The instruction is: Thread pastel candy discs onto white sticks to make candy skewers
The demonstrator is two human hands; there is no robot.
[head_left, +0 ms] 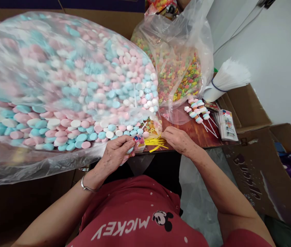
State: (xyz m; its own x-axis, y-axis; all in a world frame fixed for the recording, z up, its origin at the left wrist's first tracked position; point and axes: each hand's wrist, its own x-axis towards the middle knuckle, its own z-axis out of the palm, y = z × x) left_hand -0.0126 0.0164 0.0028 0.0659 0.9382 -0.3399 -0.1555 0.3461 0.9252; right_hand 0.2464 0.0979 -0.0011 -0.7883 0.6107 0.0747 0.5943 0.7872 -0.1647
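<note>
My left hand (119, 149) is closed around a candy skewer (130, 150); a light blue piece shows beside the thumb, and the fingers hide most of the rest. Right beside that thumb, at the table's front edge, is a small stack of printed clear bags (139, 142). Yellow twist ties (155, 142) lie loose on the red-brown tabletop between my hands. My right hand (177, 140) reaches their far end with its fingers pinched together on a tie, though the fingertips are partly hidden.
A huge clear bag of pastel candies (83, 92) covers the left side. Behind stands a bag of ring-shaped candies (181, 72). At right are finished candy skewers (198, 109), a pack of printed bags (227, 125), a holder of white sticks (227, 77) and an open cardboard box (258, 171).
</note>
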